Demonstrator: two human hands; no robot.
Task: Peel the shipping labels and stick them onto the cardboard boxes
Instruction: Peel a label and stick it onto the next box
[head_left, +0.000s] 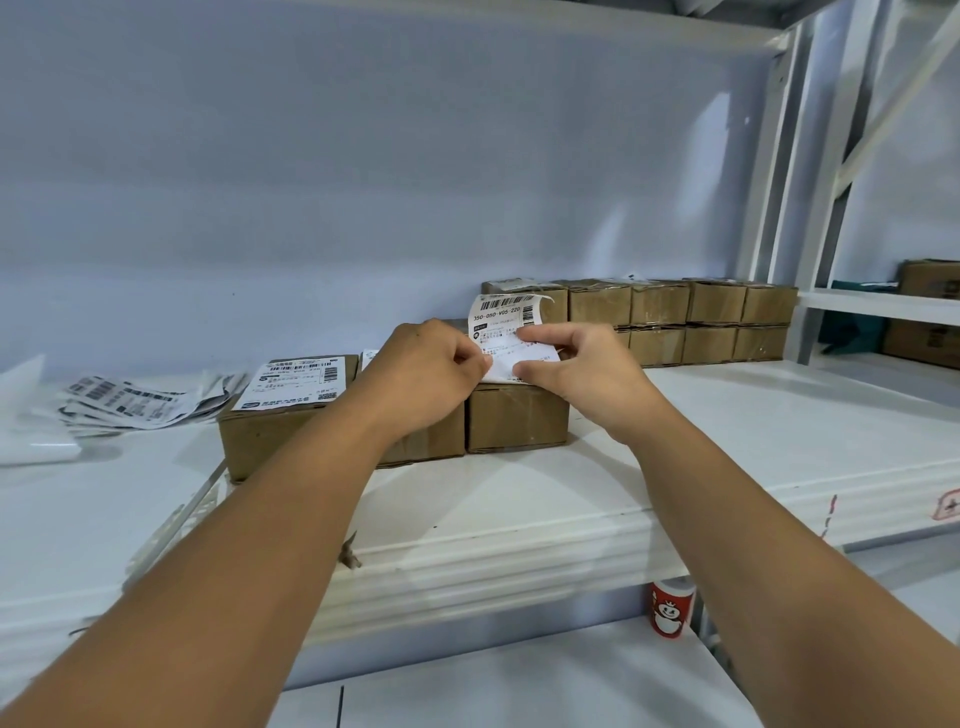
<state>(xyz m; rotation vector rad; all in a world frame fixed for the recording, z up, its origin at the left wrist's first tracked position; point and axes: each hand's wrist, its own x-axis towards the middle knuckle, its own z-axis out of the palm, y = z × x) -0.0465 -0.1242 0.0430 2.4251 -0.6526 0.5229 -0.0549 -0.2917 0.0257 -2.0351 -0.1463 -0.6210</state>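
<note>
The left hand has its fingers curled and pinches the lower left edge of a shipping label. The right hand pinches the same label from the right, forefinger on its printed face and thumb near the lower corner. The label stands upright between the hands, barcode at the top, its upper right corner curling over. It is held just above the top of a plain cardboard box on the white shelf.

Just left of that box stands a second box, mostly hidden by the left wrist. Beside it is a labelled box with a label already flat on its top. Further left lies a loose pile of labels. Behind the hands, a double row of stacked boxes lines the wall. Below the shelf edge stands a red can.
</note>
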